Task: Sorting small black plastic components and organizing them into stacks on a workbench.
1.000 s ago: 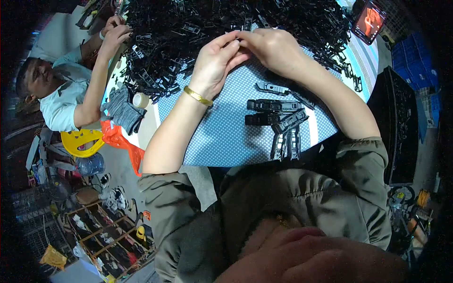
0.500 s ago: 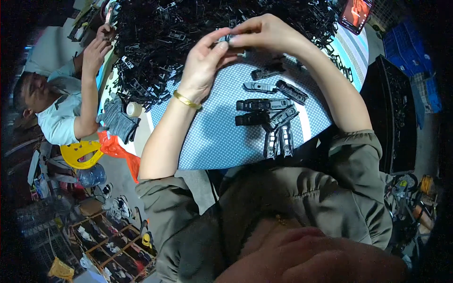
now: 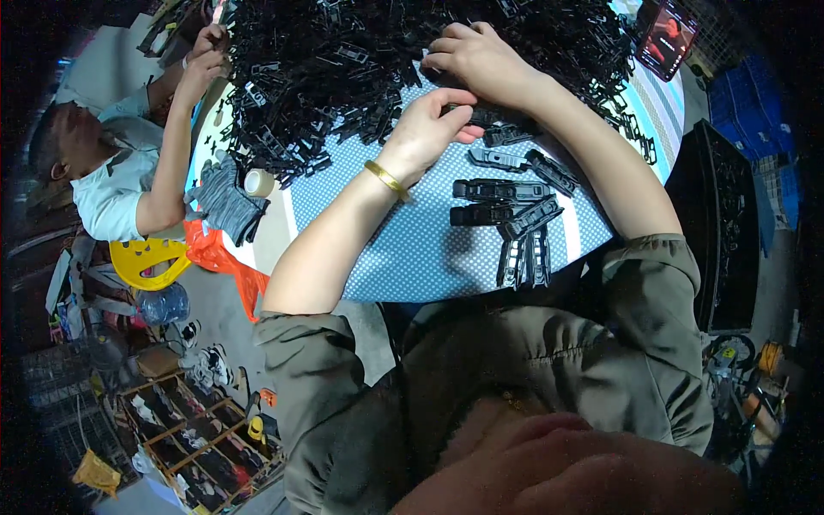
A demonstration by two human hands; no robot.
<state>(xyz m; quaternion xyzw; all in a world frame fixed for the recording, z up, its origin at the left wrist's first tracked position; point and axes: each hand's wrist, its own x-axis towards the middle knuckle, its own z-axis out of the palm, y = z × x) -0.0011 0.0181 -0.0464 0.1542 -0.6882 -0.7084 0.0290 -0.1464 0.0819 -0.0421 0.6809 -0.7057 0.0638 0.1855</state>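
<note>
My left hand, with a gold bangle on its wrist, is above the patterned tabletop near the pile's edge. Its thumb and fingers curl toward each other; what they hold, if anything, is hidden. At the near edge of a big pile of small black plastic parts is my right hand. Its fingers are bent and apart over the parts, the tips partly lost against the black. Several long, narrow black clip-like pieces lie grouped below my right forearm. A greyer piece rests just beyond them, and another black piece is close by my left fingertips.
Across the left side, a co-worker has both hands at the table's edge. Grey gloves and a tape roll lie there, above an orange bag. A phone stands at far right, near blue crates.
My hands, together half a second ago around a small piece, have come apart. The right has moved onto the pile; the left has turned and come nearer. The view has shifted slightly.
</note>
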